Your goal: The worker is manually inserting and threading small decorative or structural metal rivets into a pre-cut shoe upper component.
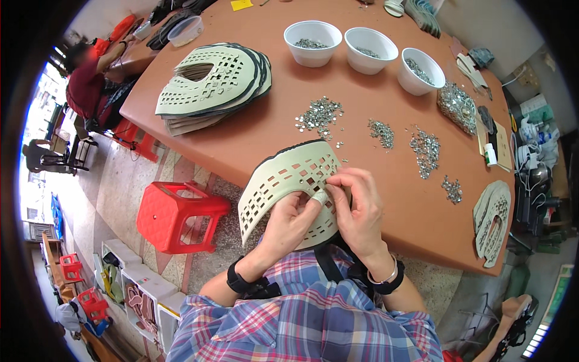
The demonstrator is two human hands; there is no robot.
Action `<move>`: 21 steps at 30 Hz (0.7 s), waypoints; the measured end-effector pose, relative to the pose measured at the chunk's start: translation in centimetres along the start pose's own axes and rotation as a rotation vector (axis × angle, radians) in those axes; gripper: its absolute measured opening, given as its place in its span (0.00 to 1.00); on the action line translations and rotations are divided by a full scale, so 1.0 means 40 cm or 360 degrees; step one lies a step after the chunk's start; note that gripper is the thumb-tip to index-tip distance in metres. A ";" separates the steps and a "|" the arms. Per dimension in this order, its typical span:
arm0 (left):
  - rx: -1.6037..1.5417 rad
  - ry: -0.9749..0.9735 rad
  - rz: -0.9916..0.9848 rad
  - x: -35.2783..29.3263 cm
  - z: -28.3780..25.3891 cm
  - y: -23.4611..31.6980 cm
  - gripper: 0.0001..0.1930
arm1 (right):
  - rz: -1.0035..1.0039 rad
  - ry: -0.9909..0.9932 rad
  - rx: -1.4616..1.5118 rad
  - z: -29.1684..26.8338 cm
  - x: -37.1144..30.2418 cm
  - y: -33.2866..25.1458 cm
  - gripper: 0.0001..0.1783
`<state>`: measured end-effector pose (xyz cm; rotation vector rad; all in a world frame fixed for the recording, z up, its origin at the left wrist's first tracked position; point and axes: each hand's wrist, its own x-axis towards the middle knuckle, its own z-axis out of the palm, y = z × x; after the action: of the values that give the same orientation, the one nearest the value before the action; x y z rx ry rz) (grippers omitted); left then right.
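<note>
My left hand (291, 222) grips a cream, curved shoe upper (265, 188) with rows of cut-out holes and a dark edge, held up at the table's near edge. White tape wraps the left thumb. My right hand (362, 211) is closed in a pinch against the upper's right part; whatever lies between its fingertips is too small to make out. Just beyond the upper, loose piles of small shiny studs (319, 114) lie on the brown table (241, 154). To the left rests a stack of similar uppers (211, 78).
Three white bowls (312, 42) of studs stand at the back, with a clear bag of studs (456, 107) to their right. Another perforated piece (492, 223) lies far right. A red stool (175, 217) stands left of me; a co-worker (87, 84) sits at the far left.
</note>
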<state>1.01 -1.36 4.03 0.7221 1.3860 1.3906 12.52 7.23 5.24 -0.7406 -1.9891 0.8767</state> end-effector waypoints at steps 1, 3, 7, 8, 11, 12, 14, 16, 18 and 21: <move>-0.0079 -0.0006 0.0042 0.001 0.007 0.004 0.14 | -0.0005 -0.0002 0.0008 -0.002 0.000 -0.001 0.05; -0.0196 -0.0013 0.0036 0.004 0.016 0.007 0.15 | 0.0070 -0.0020 0.0022 -0.009 0.001 -0.004 0.05; -0.0293 -0.0023 0.0147 0.015 0.009 -0.009 0.15 | 0.0076 -0.0113 -0.0012 -0.028 0.003 0.009 0.05; -0.0349 -0.0037 0.0109 0.016 0.006 -0.006 0.14 | 0.0084 -0.0115 -0.0019 -0.031 0.001 0.013 0.05; -0.0496 -0.0034 -0.0005 0.018 0.004 0.010 0.13 | 0.0713 -0.0161 0.1147 -0.043 0.000 0.022 0.05; -0.0500 -0.0032 -0.0008 0.019 -0.003 0.001 0.13 | 0.0718 -0.0163 0.1145 -0.047 0.001 0.018 0.05; -0.0517 -0.0080 -0.0042 0.019 -0.013 -0.011 0.15 | 0.0736 -0.0219 0.1137 -0.051 0.003 0.010 0.05; -0.0522 -0.0093 -0.0038 0.017 -0.012 -0.005 0.15 | 0.0698 -0.0246 0.1088 -0.044 -0.002 0.018 0.05; -0.0487 -0.0096 -0.0001 0.017 -0.013 -0.006 0.15 | 0.0656 -0.0277 0.1043 -0.041 -0.002 0.017 0.06; -0.0491 -0.0122 0.0074 0.010 -0.004 0.016 0.15 | 0.0712 -0.0295 0.1060 -0.042 0.004 0.008 0.06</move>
<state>0.60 -0.95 4.55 0.5994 1.0691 1.5534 13.93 8.07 5.77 -0.7267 -1.5323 1.8111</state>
